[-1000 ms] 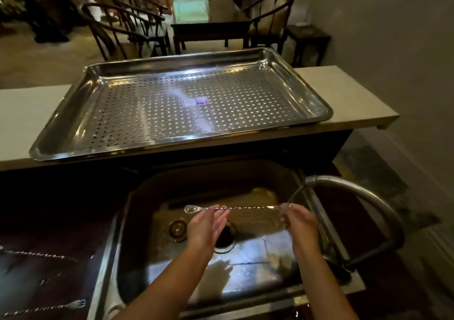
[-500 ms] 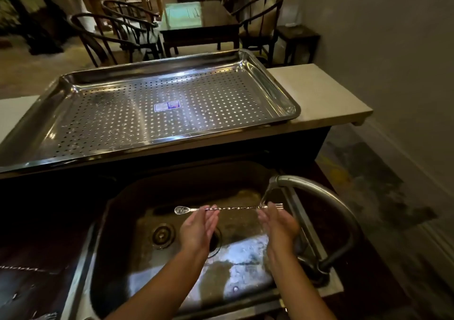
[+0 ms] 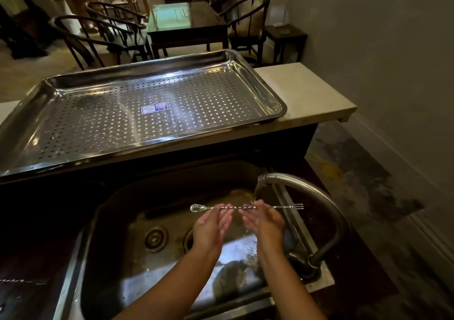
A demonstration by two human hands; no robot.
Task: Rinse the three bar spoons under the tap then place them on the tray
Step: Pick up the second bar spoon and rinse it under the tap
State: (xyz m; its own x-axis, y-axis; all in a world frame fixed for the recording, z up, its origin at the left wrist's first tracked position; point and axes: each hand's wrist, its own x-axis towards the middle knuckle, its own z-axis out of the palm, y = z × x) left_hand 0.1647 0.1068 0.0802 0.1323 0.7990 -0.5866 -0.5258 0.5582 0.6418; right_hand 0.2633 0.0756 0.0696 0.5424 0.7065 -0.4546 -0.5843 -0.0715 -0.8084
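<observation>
Steel and thin, the wet bar spoon [image 3: 245,207] looks light, stiff and slippery, its twisted middle pinched between both hands' fingers [image 3: 227,215].

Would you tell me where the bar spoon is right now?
The bar spoon lies level across both hands' fingertips, over the sink, just below the tap's spout.

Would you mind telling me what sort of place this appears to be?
Probably a bar or tea-house service counter. A steel sink with a running tap sits behind a raised counter holding a large perforated tray, and dark wooden chairs and a table fill the room beyond.
</observation>
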